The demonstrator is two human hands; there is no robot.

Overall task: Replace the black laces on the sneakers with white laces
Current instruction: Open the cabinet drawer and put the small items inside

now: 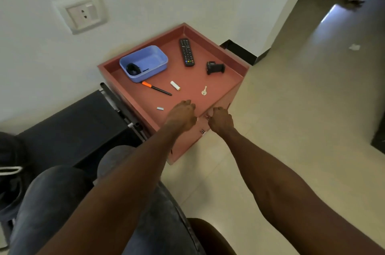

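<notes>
Sneakers and laces aren't in view; both the left hand [183, 114] and right hand [220, 120] are curled at the cabinet [218, 79] front, perhaps gripping a drawer pull; relacing not begun.

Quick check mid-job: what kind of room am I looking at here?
Probably a room in a home: a black TV remote control lies on a low reddish-pink cabinet against a white wall, under a white wall socket, with a beige tiled floor leading to a hallway.
</notes>
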